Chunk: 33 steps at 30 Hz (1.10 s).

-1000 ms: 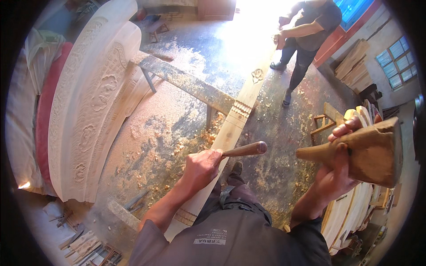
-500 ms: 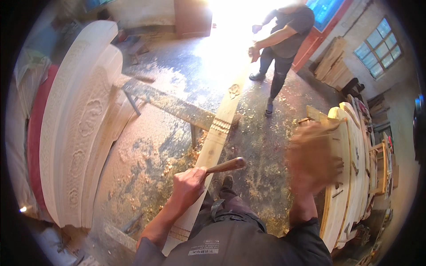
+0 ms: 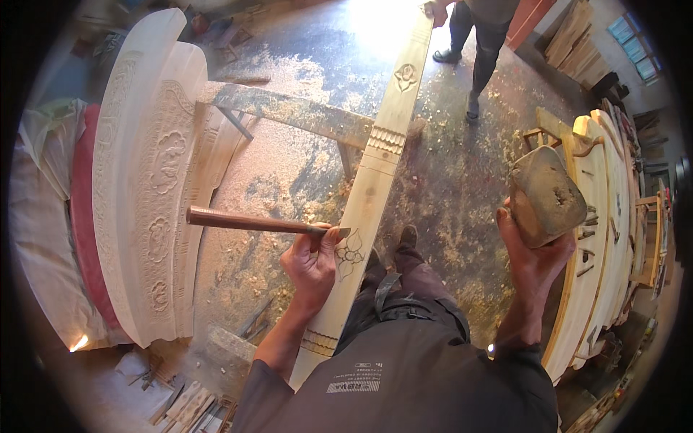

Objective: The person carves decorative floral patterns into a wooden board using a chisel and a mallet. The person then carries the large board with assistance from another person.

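My left hand (image 3: 310, 273) pinches a wood carving chisel (image 3: 249, 221) near its blade. The long brown handle points left, and the metal tip is at a flower outline (image 3: 351, 255) drawn on a long pale wooden board (image 3: 369, 180). On the right, my right hand (image 3: 533, 270) is closed on a worn, blocky wooden mallet (image 3: 552, 195), raised apart from the board. Farther up the board are a carved beaded band (image 3: 387, 139) and a carved flower (image 3: 406, 76). Another carved band (image 3: 319, 342) crosses its near end.
A sawdust-covered bench plank (image 3: 296, 114) supports the board. Large carved curved panels (image 3: 155, 173) stand left. At right, pale planks (image 3: 577, 289) carry several chisels. Another person's hand (image 3: 437, 11) is at the board's far end. Shavings litter the floor (image 3: 447, 187).
The chisel has swung from pointing right to pointing left, its tip now at the drawn flower. The mallet, blurred before, is now clear at the right. My view has tipped downward.
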Available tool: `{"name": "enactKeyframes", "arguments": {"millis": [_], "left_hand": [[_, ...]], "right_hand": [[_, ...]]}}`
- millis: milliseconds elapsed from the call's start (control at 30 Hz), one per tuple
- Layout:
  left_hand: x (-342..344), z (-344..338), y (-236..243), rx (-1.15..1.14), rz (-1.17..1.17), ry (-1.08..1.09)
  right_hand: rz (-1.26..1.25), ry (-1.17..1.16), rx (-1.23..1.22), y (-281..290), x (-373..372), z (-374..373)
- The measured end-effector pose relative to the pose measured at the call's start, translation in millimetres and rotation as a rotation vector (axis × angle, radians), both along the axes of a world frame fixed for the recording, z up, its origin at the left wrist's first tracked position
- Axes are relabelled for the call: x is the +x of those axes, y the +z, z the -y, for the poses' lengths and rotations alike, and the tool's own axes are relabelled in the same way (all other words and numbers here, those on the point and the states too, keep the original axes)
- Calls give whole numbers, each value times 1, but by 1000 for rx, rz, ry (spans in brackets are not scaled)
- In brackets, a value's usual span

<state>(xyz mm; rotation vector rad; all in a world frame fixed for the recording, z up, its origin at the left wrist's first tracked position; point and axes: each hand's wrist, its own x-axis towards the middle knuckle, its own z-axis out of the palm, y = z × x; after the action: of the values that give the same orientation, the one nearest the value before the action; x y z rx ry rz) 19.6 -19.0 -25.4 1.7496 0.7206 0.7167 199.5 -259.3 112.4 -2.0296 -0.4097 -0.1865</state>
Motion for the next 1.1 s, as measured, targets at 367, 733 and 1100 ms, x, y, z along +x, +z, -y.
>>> {"name": "enactKeyframes", "arguments": {"millis": [367, 733, 1100], "left_hand": [[13, -1, 4, 256, -59, -53], [15, -3, 10, 311, -120, -106], [15, -3, 8, 266, -121, -102]], "right_hand": [[-54, 56, -62, -7, -2, -3], [-57, 151, -112, -6, -3, -4], [-30, 204, -129, -9, -3, -1]]}}
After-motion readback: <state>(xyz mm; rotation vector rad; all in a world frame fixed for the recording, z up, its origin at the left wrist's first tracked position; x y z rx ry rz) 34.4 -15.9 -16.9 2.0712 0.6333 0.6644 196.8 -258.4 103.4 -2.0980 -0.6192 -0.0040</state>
